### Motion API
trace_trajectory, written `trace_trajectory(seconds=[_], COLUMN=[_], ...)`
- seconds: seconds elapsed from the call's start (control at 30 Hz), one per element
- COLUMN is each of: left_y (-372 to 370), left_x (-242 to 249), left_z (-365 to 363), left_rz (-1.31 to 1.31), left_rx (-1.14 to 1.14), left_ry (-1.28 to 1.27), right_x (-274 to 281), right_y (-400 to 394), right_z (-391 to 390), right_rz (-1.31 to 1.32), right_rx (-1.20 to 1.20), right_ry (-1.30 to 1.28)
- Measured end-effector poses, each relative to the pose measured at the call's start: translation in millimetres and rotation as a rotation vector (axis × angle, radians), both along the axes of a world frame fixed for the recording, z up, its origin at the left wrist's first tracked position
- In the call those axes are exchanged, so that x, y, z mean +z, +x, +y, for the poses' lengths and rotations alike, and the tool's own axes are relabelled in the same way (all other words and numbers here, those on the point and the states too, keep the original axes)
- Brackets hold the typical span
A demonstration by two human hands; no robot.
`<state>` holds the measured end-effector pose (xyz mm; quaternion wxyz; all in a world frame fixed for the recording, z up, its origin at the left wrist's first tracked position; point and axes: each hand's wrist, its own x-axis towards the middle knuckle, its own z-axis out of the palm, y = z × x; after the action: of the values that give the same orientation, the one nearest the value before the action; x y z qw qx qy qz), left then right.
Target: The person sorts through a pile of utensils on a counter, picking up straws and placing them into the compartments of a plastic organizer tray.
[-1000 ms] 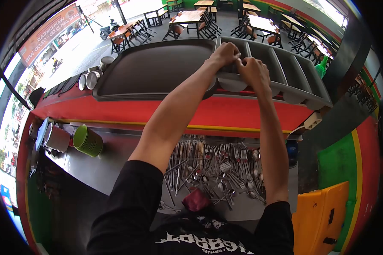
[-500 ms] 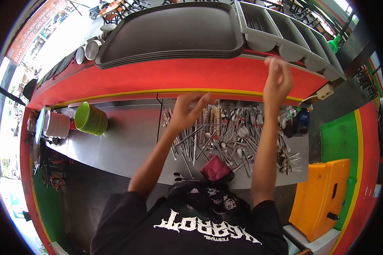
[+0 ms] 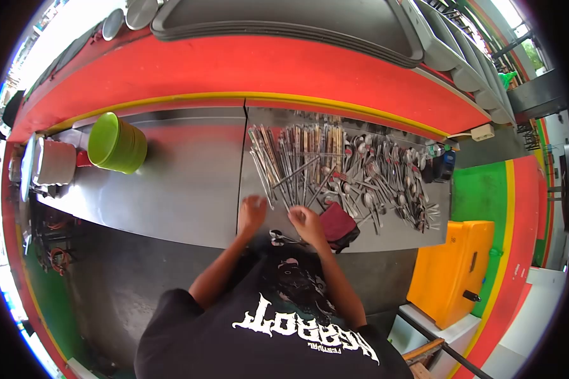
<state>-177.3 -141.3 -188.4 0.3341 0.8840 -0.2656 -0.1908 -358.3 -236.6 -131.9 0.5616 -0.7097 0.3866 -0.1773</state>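
My right hand [image 3: 306,225] is at the near end of the chopstick pile, thumb and fingers pinched on the tip of a chopstick [image 3: 281,187]. To its left, my left hand [image 3: 252,213] hovers over the steel counter, its fingers loosely bent and apart, with nothing visible in them. Many chopsticks [image 3: 306,144] lie side by side beyond my hands, some crossed over others. Right of them is a heap of spoons and forks [image 3: 376,174]. A dark red cloth [image 3: 338,222] rests beside my right hand, and a few spoons [image 3: 277,237] lie at the counter's near edge.
Green bowls [image 3: 121,144] and pale stacked dishes [image 3: 54,162] stand on the counter's left. A red ledge [image 3: 189,69] behind carries dark trays [image 3: 284,22] and a grey cutlery holder [image 3: 446,44]. An orange box [image 3: 452,268] is at the right, near a dark blue container [image 3: 447,165].
Both hands have come down and back from above the cutlery to the counter's near side, and closer together. My right hand now pinches a chopstick. The view has tilted down.
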Motion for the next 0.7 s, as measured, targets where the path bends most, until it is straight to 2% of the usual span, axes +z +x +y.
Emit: trace_trajectory(seconds=[0.03,0.1,0.2,0.3,0.43,0.53,0.7], left_y=[7.9,25.6,51.6,58.7,64.4,67.3,73.9], left_x=[-0.7,12.1,17.5,11.1,17.3,2.2,-5.3], left_z=[-17.4,-46.6,-74.7,-84.7,-72.5,-61.7,-50.7], left_rz=[-0.114,-0.063,0.031,0.048,0.104,0.159,0.242], left_rx=[0.046,0.102,0.01,-0.041,-0.07,-0.021,-0.031], left_ry=[-0.037,0.012,0.195,0.256,0.215,0.07,-0.018], right_x=[7.0,2.5,-17.4,-31.4,-45.2,-53.9,-59.6], right_y=[15.7,46.4,82.1,96.6,95.6,92.0,95.0], right_z=[-4.5,-5.9,5.3,20.6,30.3,36.1,43.2], right_rz=[0.061,0.216,0.423,0.478,0.503,0.504,0.585], right_rx=[-0.029,-0.061,-0.039,-0.075,-0.095,-0.105,-0.086], right_ry=[-0.059,-0.212,-0.369,-0.612,-0.652,-0.712,-0.784])
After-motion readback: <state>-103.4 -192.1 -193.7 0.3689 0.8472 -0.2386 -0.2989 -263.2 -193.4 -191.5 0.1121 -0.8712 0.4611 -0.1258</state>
